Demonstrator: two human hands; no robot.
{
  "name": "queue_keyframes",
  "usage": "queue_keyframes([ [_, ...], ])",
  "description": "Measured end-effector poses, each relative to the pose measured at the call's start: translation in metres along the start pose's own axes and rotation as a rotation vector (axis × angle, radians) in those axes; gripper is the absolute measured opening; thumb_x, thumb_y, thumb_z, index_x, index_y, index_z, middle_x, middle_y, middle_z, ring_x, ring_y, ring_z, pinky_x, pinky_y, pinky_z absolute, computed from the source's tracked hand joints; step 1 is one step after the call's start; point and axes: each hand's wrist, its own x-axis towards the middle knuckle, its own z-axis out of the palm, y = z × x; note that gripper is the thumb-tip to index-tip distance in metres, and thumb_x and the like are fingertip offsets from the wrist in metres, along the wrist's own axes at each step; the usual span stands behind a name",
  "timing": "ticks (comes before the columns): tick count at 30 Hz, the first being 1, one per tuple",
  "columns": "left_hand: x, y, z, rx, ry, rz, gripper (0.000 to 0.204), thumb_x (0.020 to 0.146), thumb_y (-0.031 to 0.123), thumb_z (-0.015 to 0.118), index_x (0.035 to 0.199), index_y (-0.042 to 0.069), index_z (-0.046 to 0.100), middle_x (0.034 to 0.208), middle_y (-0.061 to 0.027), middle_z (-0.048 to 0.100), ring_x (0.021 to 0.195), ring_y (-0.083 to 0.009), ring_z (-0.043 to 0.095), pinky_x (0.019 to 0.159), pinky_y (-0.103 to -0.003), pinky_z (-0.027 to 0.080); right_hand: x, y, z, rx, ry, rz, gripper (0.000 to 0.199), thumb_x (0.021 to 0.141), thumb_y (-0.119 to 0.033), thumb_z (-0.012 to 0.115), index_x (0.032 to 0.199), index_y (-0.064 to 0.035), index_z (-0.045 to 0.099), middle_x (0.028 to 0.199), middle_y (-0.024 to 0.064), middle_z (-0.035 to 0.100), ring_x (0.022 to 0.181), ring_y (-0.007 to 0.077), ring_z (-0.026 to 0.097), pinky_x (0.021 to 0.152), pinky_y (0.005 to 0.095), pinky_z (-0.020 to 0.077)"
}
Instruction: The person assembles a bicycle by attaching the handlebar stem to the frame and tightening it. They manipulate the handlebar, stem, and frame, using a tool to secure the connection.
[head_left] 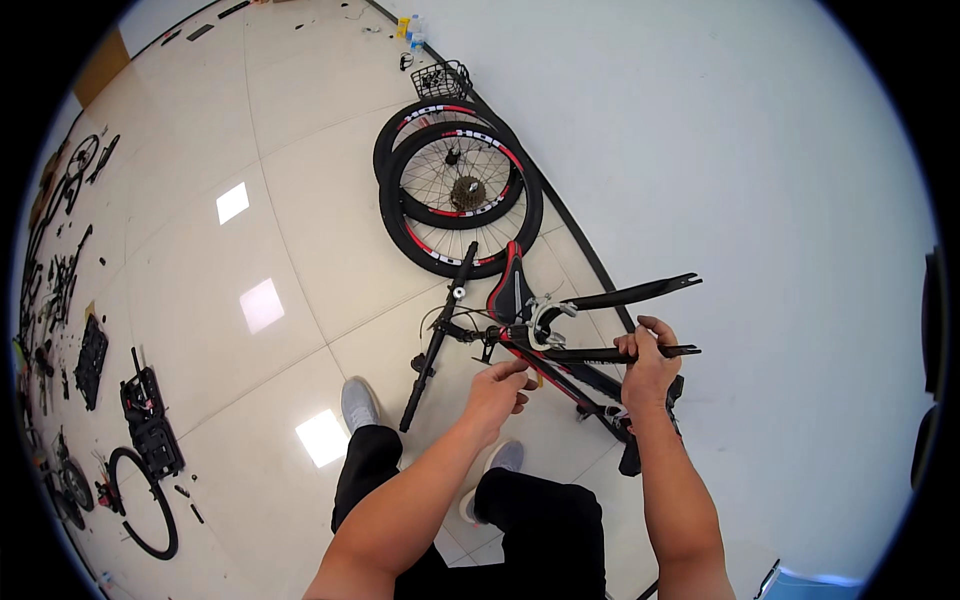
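Observation:
A black bicycle fork (610,296) with two long legs points to the right, joined to a black and red bicycle frame (570,388). My right hand (648,366) is closed around the nearer fork leg, close to its tip. Beside the front of the frame is my left hand (500,396), its fingers loosely bent and apart, the index finger close to the tube; I see nothing held in it. A silver brake caliper (545,325) sits at the fork crown. The black handlebar (440,335) lies crosswise to the left, and a black and red saddle (511,288) shows behind it.
Two bicycle wheels (392,215) overlap on the tiled floor beyond the handlebar, with a black wire basket (440,82) farther back. A white wall (780,200) runs along the right. Black tool cases (150,425), a loose tyre (172,520) and scattered bicycle parts lie at left.

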Motion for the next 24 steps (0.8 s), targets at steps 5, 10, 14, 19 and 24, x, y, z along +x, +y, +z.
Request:
queue_keyframes([
  [5, 0.0, 0.004, -0.006, -0.055, 0.031, 0.024, 0.032, 0.098, 0.013, 0.06, 0.128, 0.002, 0.063, 0.1, -0.0095, 0.074, 0.073, -0.0112, 0.062, 0.066, -0.028, 0.054, 0.004, -0.002, -0.002, 0.028, 0.029, -0.007, 0.016, 0.095, -0.001, 0.057, 0.11, 0.0019, 0.058, 0.068, 0.0019, 0.047, 0.064, 0.0162, 0.05, 0.077, 0.0397, 0.0521],
  [10, 0.006, 0.009, -0.007, -0.217, 0.119, 0.037, 0.03, 0.098, 0.011, 0.058, 0.127, 0.002, 0.061, 0.098, -0.0089, 0.072, 0.073, -0.0135, 0.063, 0.068, -0.031, 0.055, 0.003, 0.007, -0.006, -0.02, 0.078, -0.04, 0.013, 0.095, 0.0, 0.057, 0.107, 0.0021, 0.06, 0.068, 0.0019, 0.047, 0.064, 0.0156, 0.049, 0.076, 0.0402, 0.0525],
  [14, 0.005, -0.01, 0.013, -0.157, 0.032, -0.083, 0.028, 0.099, 0.011, 0.057, 0.125, 0.003, 0.061, 0.099, -0.0089, 0.072, 0.073, -0.014, 0.064, 0.07, -0.031, 0.055, -0.001, 0.018, -0.003, -0.012, 0.0, -0.07, 0.011, 0.094, 0.002, 0.057, 0.103, 0.0062, 0.061, 0.07, 0.0033, 0.053, 0.061, 0.0128, 0.051, 0.073, 0.0352, 0.0548],
  [19, -0.001, -0.025, 0.026, -0.027, -0.089, -0.157, 0.031, 0.099, 0.014, 0.06, 0.127, 0.002, 0.061, 0.099, -0.0086, 0.071, 0.073, -0.0122, 0.062, 0.067, -0.029, 0.053, 0.001, 0.016, -0.01, 0.009, -0.12, -0.004, 0.012, 0.094, 0.002, 0.056, 0.104, 0.0071, 0.061, 0.071, 0.0031, 0.053, 0.064, 0.0126, 0.052, 0.076, 0.0349, 0.0544],
  [24, 0.002, -0.025, 0.025, -0.021, -0.069, -0.131, 0.031, 0.098, 0.014, 0.059, 0.127, 0.001, 0.061, 0.098, -0.0084, 0.071, 0.074, -0.0119, 0.061, 0.067, -0.029, 0.052, -0.001, 0.02, -0.011, 0.022, -0.134, -0.007, 0.013, 0.094, 0.002, 0.057, 0.105, 0.007, 0.061, 0.071, 0.0033, 0.053, 0.065, 0.0131, 0.051, 0.077, 0.0344, 0.0537],
])
